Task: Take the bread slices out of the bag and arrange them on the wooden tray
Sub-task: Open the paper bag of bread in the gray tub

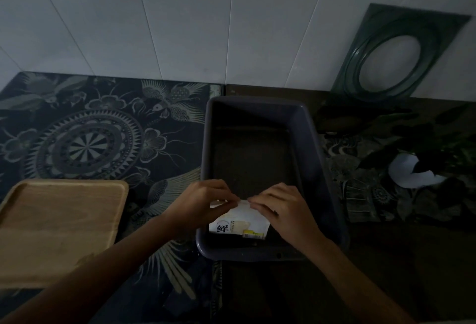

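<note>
Dim light over the counter, and the dark patterned mat (98,133) with its pale mandala and bird motifs spreads across the left side. Beside it sits the deep grey rectangular plastic tub (309,138), smooth-walled, mostly bare inside. Down at the left lies the pale wooden tray (51,225), flat, rounded corners, low lip, visible grain, nothing on it yet. Now the action: inside the tub's near end rests the white printed bread bag (238,225), thin crinkly film with a black character and a yellow label. The left hand (203,201) and the right hand (280,207) meet at its top edge, fingers curled in, both pinching the film close together — looks like they're working the seal apart. No slices showing. My read: the bag is light and slippery, the bread inside soft and easily crushed, so grip the film only at that upper seam, and lift slices by their edges, gently.
</note>
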